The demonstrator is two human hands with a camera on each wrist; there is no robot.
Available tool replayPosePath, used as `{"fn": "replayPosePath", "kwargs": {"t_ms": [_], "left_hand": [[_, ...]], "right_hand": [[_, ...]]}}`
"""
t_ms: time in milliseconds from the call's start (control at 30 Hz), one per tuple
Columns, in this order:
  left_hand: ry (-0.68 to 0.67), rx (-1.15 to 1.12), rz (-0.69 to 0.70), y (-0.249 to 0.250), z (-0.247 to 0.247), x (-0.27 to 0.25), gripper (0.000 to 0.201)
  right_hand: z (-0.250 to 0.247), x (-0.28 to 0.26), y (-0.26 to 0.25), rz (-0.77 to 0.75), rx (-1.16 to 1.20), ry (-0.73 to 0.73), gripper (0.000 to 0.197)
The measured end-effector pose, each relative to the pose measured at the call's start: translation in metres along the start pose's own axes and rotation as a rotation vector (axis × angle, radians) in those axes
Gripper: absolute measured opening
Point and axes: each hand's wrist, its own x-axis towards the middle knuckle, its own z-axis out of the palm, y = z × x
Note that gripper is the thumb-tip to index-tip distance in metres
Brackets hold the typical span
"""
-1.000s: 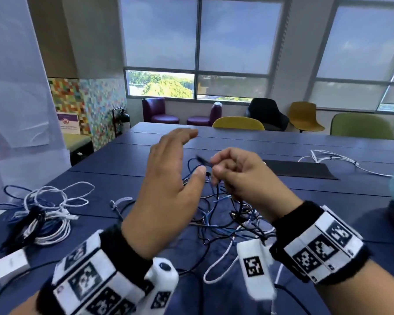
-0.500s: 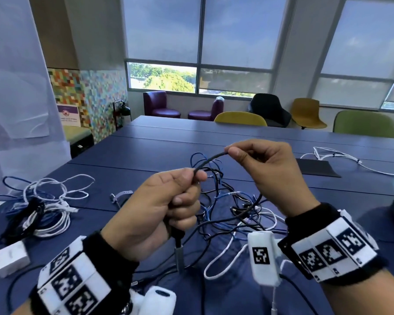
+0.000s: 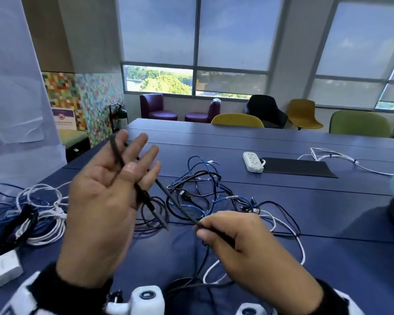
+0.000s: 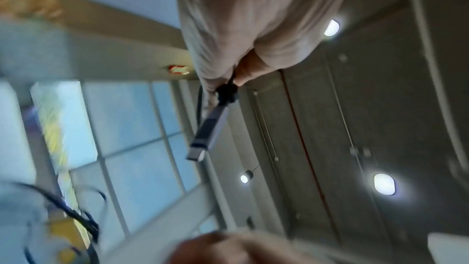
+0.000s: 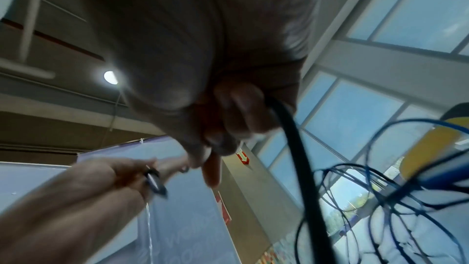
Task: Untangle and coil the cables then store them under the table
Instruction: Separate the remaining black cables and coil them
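Observation:
A black cable (image 3: 180, 208) runs taut between my two hands above the blue table (image 3: 282, 201). My left hand (image 3: 132, 164) is raised palm up with its fingers spread. Its thumb pins the cable against the fingers, and the metal connector (image 4: 208, 127) hangs below the thumb. My right hand (image 3: 200, 228) is lower and nearer to me and pinches the same cable (image 5: 291, 138) between thumb and forefinger. Behind the hands lies a tangle of blue, black and white cables (image 3: 203, 192).
A pile of white, blue and black cables (image 3: 32, 212) lies at the left, with a white adapter block (image 3: 2, 269) nearer to me. A white power strip (image 3: 253, 161), a black mat (image 3: 298, 167) and a loose white cable (image 3: 332, 155) lie farther back. Chairs stand beyond the table.
My left hand has opened from a fist into a spread palm and risen. My right hand has dropped down and toward me, drawing the black cable out straight.

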Motion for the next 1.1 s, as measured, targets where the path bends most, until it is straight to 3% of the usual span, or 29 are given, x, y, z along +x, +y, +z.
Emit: {"fn": "replayPosePath", "kwargs": {"t_ms": [133, 200, 267, 333, 433, 533, 633, 733, 867, 967, 1033, 1100], "left_hand": [[-0.034, 0.266, -0.030, -0.018, -0.002, -0.011, 0.049], [-0.168, 0.473, -0.073, -0.022, -0.001, -0.018, 0.049], [-0.320, 0.534, -0.170, -0.023, 0.002, -0.024, 0.044], [-0.457, 0.521, -0.230, -0.020, 0.002, -0.029, 0.034], [-0.635, 0.470, -0.282, -0.014, -0.001, -0.032, 0.037], [-0.601, 0.299, -0.365, -0.012, -0.004, -0.033, 0.035], [-0.534, 0.131, -0.449, -0.010, -0.004, -0.033, 0.035], [-0.549, 0.003, -0.527, -0.007, -0.010, -0.033, 0.044], [-0.607, -0.283, -0.660, -0.007, -0.021, -0.035, 0.044], [-0.627, -0.701, -0.662, -0.008, -0.024, -0.030, 0.048], [-0.505, -0.701, -0.552, -0.002, -0.023, -0.027, 0.048], [-0.343, -0.582, -0.466, 0.003, -0.015, -0.025, 0.046]], "right_hand": [[-0.015, 0.000, -0.023, 0.010, -0.040, -0.163, 0.035], [-0.020, -0.001, -0.033, 0.011, -0.010, -0.166, 0.035], [-0.028, 0.000, -0.040, 0.039, 0.085, -0.111, 0.030], [-0.036, 0.004, -0.046, 0.093, 0.234, -0.068, 0.036], [-0.049, 0.009, -0.043, 0.203, 0.462, -0.017, 0.039], [-0.059, 0.011, -0.036, 0.358, 0.763, -0.067, 0.028], [-0.068, 0.009, -0.035, 0.419, 1.131, -0.176, 0.014], [-0.077, 0.009, -0.035, 0.476, 1.302, -0.165, 0.011], [-0.080, 0.018, -0.018, 0.616, 1.201, -0.019, 0.023], [-0.066, 0.024, 0.004, 0.602, 0.801, 0.165, 0.007], [-0.051, 0.022, 0.014, 0.523, 0.437, 0.246, 0.009], [-0.033, 0.018, 0.015, 0.428, 0.230, 0.247, 0.012]]}}
